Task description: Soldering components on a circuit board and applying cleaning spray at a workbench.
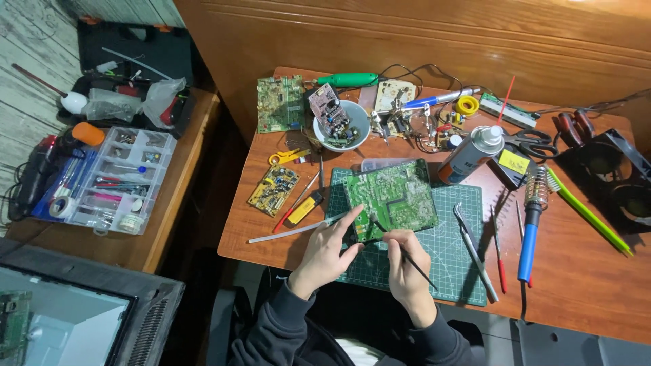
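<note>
Both hands gripped tools at the green circuit board (391, 196): left hand (327, 249) tweezers (298, 230), right hand (407, 261) a thin probe (413, 263).

A single head-worn camera looks steeply down from above the seated person, facing forward across the wooden tabletop (583, 285) toward the panelled wall (407, 34) behind it. Close enough to frame both forearms at the bottom edge, it also takes in a side bench (173, 224) at left.
</note>
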